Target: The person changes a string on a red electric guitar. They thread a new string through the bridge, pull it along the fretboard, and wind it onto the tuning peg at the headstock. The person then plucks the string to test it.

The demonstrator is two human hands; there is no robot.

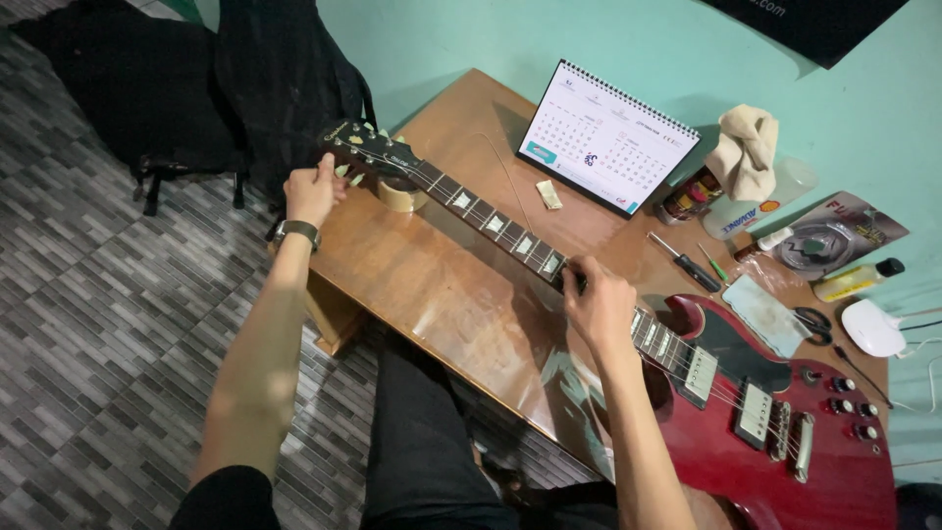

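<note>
Nearest the camera, dark trousers and two bare forearms over grey patterned floor tiles. Glossy cherry-red solid-body electric guitar lying flat on brown wooden table, body at near right corner with two chrome pickups and black knobs, dark fretboard neck with pale block inlays running diagonally up-left, black headstock overhanging the far left table edge. Right hand on the neck just above the body, fingers curled down onto the strings, pressing rather than gripping. Left hand, dark wristwatch on wrist, at the headstock, fingers pinched closed on a tuning peg on the near side. Roll of tan tape under the neck near the headstock, propping it up. Beyond the neck: small folded paper scrap, white spiral desk calendar standing upright, black-handled screwdriver, small green screwdriver. Right side crowded: pale blue cloth, black scissors, white round device with cable, yellow bottle with black cap, flat packet with disc, beige rag draped over a clear container. Teal wall close behind table. Black bag leaning on wall at far left, just behind the headstock. Open tabletop only in the centre-left, between neck and near edge; floor open to the left.
</note>
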